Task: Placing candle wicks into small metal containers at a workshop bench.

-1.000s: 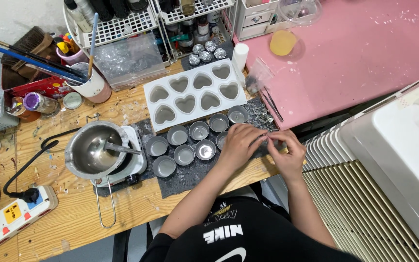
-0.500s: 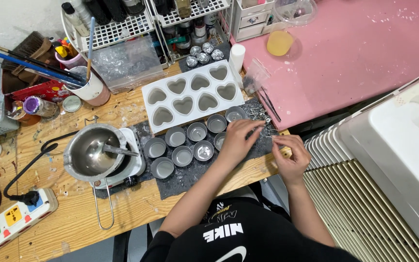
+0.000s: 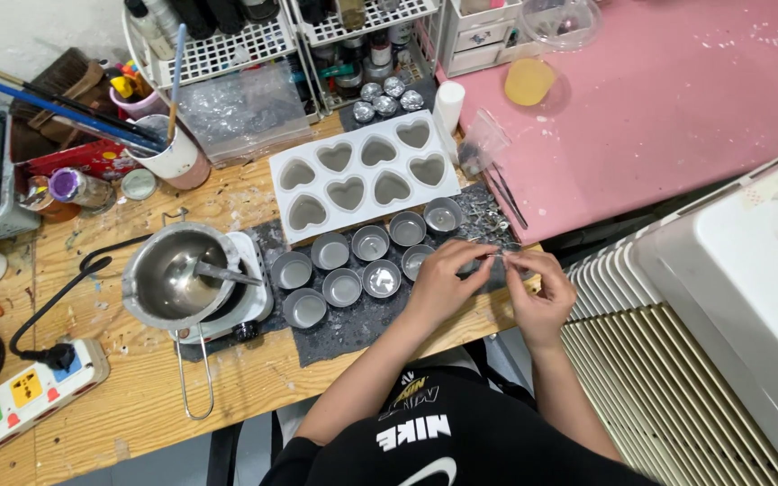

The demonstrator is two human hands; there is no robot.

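I have my left hand (image 3: 438, 279) and right hand (image 3: 538, 288) pinched together on 1 tiny metal piece (image 3: 497, 256) at the bench's front-right edge, beside the round tins (image 3: 380, 277); a loose pinch could drop it off the edge.

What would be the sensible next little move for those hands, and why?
Probably carry the tiny metal piece pinched between the left hand and right hand over to the nearest tin cup and set it inside. Both hands meet on it just right of the cups, and that cup looks empty. What the piece is, I cannot tell.
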